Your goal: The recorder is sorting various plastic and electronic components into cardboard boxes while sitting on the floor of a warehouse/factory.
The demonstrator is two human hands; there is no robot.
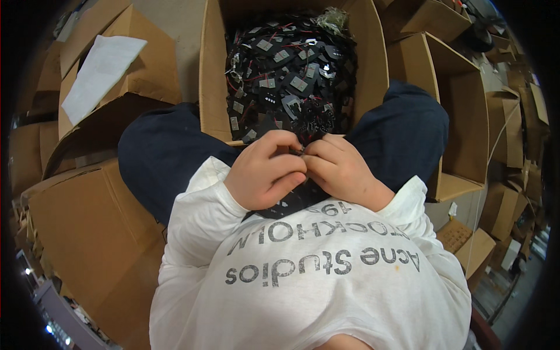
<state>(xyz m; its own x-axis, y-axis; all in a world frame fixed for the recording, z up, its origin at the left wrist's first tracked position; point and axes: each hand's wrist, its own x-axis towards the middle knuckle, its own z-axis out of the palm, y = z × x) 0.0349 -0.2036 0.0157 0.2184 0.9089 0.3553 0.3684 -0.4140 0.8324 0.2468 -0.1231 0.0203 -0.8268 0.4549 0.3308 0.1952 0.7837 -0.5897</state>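
My left hand [271, 170] and my right hand [336, 163] meet in front of my chest, fingertips pinched together. Between them is a small dark piece, mostly hidden by the fingers, so its kind does not show. Just beyond my hands stands an open cardboard box [369, 64], set between my knees. It is heaped with black flat parts [291, 76] that carry small silvery plates and thin red wires. A bunch of black pieces [315, 118] lies at the near side of the heap, close to my fingertips. Some dark material with light specks shows in my lap beneath my hands.
A clump of clear plastic [331, 21] sits at the box's far right corner. On the left, a white sheet [102, 76] lies over an open carton, with a large closed carton [96, 233] nearer. An open, tipped carton [461, 111] stands right of my knee. More cartons line both sides.
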